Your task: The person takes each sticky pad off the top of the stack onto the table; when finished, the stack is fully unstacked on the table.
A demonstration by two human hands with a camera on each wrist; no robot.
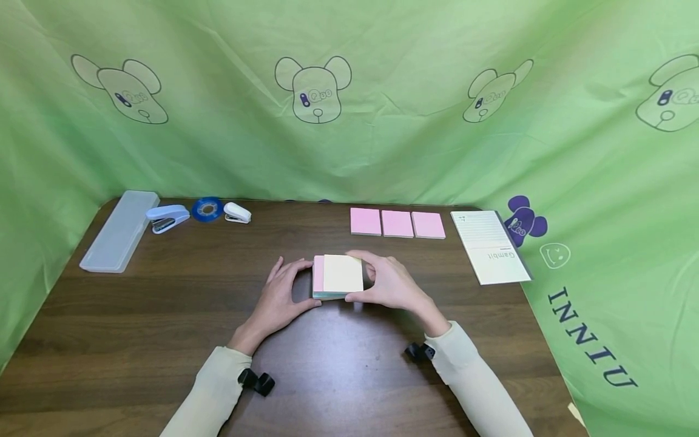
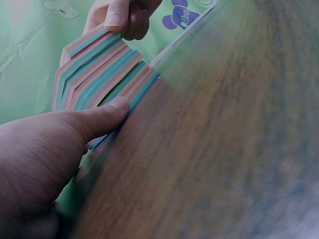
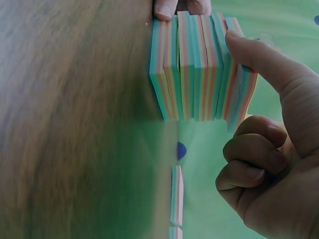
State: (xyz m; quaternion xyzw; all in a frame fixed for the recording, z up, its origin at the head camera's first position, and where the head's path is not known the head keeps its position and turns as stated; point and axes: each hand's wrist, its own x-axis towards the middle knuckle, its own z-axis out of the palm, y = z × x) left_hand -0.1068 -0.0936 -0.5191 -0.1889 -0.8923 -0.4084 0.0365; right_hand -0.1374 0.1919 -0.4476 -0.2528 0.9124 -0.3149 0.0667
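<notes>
A makeshift desk-work setup: a dark wooden surface (image 1: 136,340) walled in by a green cartoon-print cloth (image 1: 382,121). Office supplies line its far edge: staplers (image 1: 166,217) and tape (image 1: 207,209) at 11 o'clock, pink pads (image 1: 397,223) and a notepad (image 1: 489,246) at 1 o'clock.

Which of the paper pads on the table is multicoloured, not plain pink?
The thick stack held between the left hand and right hand: its edges show blue, pink and yellow layers. The three pink pads behind it are plain.

Head camera looks down at the surface (image 1: 164,340) from above; 2 wrist cameras, close, share the sticky-note stack (image 1: 338,276).
</notes>
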